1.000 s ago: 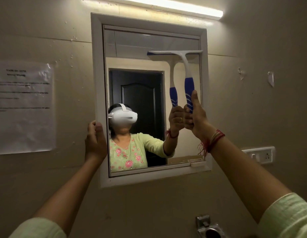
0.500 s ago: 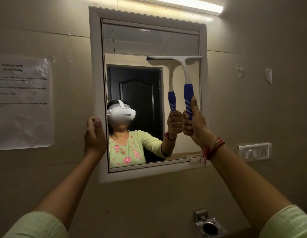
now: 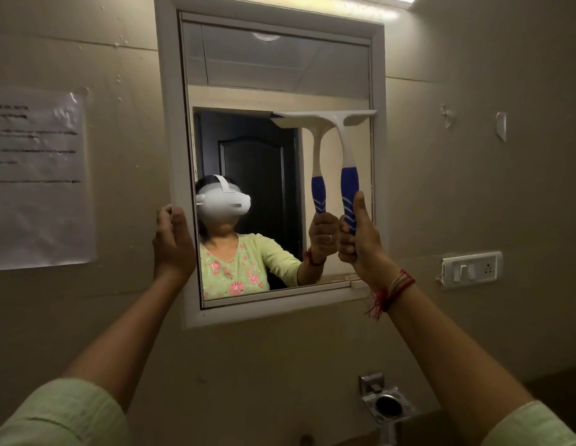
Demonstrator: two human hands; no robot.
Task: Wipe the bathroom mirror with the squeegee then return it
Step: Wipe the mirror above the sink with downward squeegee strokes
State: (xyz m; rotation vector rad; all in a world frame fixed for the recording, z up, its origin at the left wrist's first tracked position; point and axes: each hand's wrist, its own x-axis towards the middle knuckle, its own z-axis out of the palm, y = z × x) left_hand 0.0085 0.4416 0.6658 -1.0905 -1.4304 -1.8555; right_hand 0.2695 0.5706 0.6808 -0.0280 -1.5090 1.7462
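Overhead, the right hand (image 3: 360, 239) is gripping the blue handle of the squeegee (image 3: 343, 146), fingers closed around it, thumb lying up the grip; its white blade is pressing flat against the mirror (image 3: 280, 66) along the glass's right half. The left hand (image 3: 172, 243) is clasping the mirror's left frame edge, fingers curled.

The squeegee (image 3: 341, 136) is white with a blue bottom half on its handle, and the blue part has thin white curved stripes. It stands upright. Its long flat blade lies level across the top, pressed on the glass on the right side, about halfway up. The bathroom mirror (image 3: 280, 59) is a tall glass in a white frame on a tan wall, and it shows the squeegee again.
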